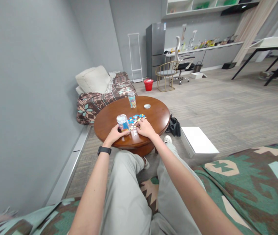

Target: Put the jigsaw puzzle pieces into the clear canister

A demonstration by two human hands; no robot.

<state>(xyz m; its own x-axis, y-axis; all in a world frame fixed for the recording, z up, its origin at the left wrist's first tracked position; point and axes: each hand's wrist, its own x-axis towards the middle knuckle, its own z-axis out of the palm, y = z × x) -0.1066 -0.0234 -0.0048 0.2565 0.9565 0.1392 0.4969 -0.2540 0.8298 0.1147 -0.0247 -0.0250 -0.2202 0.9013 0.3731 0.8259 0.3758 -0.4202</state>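
Observation:
A clear jar (123, 124) with a colourful label and no lid on its mouth stands near the front of the round wooden table (108, 119). Fingers and thumb of my left hand (115, 134) are wrapped round its lower part. Just right of the jar, small jigsaw puzzle pieces (134, 119) in blue, white and yellow lie in a loose heap. My right hand (145, 128) is at the near side of this heap, its fingers bent and drawn together among the pieces. Whatever is between its fingertips is too small to make out.
Farther back on the table are a second, lidded jar (132, 100) and a loose round lid (147, 106). A black bag (174, 126) and a white box (198, 139) sit on the floor to the right. Beyond the table is a patterned, blanket-covered sofa (104, 101).

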